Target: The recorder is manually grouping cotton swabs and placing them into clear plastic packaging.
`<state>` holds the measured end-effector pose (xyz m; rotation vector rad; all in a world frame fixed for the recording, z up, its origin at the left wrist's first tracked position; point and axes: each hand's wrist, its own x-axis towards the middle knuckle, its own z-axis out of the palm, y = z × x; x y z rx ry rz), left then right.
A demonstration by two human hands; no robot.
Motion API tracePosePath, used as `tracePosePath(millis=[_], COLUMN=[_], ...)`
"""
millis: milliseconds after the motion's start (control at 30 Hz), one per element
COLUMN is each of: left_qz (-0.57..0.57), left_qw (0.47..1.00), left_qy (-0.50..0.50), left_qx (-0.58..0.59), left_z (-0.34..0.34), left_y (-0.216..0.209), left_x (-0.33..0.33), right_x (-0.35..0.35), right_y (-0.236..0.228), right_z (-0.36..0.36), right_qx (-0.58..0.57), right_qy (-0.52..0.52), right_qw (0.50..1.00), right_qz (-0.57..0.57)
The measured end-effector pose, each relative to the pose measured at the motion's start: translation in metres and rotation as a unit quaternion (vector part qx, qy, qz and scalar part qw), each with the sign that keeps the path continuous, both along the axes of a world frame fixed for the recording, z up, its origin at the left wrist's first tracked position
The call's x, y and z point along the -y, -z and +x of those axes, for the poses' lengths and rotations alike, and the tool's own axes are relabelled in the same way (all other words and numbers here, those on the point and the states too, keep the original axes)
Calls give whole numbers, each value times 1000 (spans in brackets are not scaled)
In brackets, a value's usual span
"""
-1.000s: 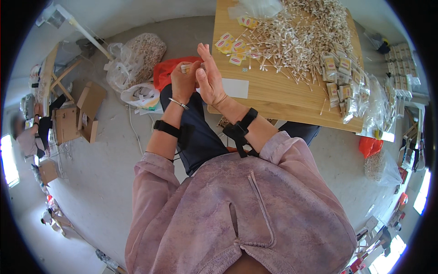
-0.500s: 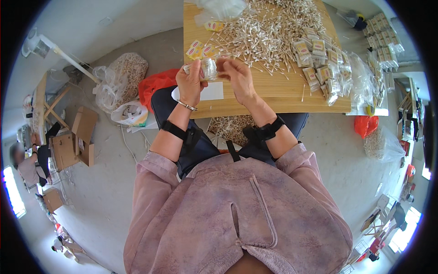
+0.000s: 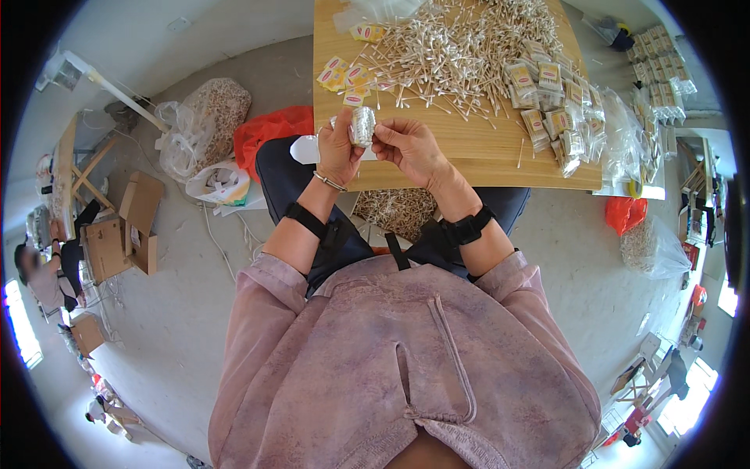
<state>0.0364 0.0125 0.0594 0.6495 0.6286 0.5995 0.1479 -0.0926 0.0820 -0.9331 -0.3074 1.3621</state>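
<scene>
My left hand (image 3: 339, 154) is closed round a small clear pack of cotton swabs (image 3: 362, 125), whose white tips face up, just over the table's near edge. At the pack's right side my right hand (image 3: 412, 150) pinches its edge between thumb and forefinger. Beyond them a big heap of loose cotton swabs (image 3: 461, 59) covers the wooden table (image 3: 469, 160). Several yellow printed cards (image 3: 356, 76) lie left of the heap. Under my left hand, a white sheet (image 3: 305, 148) sticks out at the table edge.
Filled swab packs (image 3: 558, 121) are piled on the table's right, beside clear plastic bags (image 3: 619, 129). A red bag (image 3: 269, 129) and a large sack of swabs (image 3: 223, 113) stand at left. Between my knees is a container of swabs (image 3: 396, 211). Cardboard boxes (image 3: 141, 223) sit farther left.
Both hands have come slightly lower, toward me, and the pack has turned more upright. My right hand, blurred beside the pack before, now pinches its edge.
</scene>
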Motion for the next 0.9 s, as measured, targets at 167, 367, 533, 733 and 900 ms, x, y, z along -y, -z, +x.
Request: tracePosePath(millis=[167,367,533,733,900], left_qz=[-56,-94,-33,-22,-5], left_qw=[997,993,998,1000,1000], left_qy=[29,33,33,3,-11], left_qx=[41,56,42,11,13], left_z=[-1,-2,2,11,12], left_y=[4,9,8,3,3], left_x=[-3,-6,-10,-13,-20], right_x=[-3,-7,-15,-25,-27], right_y=[-3,-17,-14,-14,-10], right_z=[1,-5,0,8,19], right_qx=[-47,57,118,188,217], right_qy=[-15,-1,7,-9,-38], right_qw=[999,997,991,979,973], right_qz=[-23,-51,-70,-80,-73])
